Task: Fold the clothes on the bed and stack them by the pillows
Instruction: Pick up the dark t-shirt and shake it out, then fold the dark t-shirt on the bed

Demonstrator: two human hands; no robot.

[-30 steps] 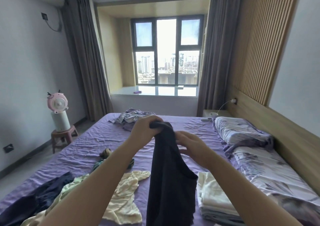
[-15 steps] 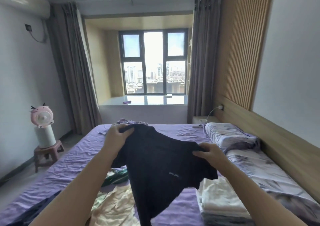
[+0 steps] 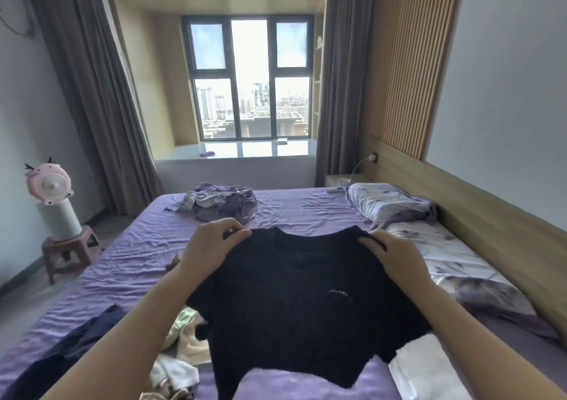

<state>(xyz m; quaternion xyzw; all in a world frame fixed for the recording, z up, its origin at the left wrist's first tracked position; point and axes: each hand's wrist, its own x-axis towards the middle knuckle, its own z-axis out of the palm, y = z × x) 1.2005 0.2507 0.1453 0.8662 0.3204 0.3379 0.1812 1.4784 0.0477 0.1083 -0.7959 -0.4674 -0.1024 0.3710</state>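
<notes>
Both hands (image 3: pixel 302 251) at black shirt (image 3: pixel 300 307) shoulders

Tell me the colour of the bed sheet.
Purple bed sheet, seen best in the head view.

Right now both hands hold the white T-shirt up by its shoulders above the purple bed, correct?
Not quite: the T-shirt is black, not white. The head view shows the left hand and right hand holding it up by its shoulders above the purple bed.

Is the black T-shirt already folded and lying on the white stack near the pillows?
No, the black knit T-shirt is spread open in the air, with the left hand and right hand gripping its shoulders.
</notes>
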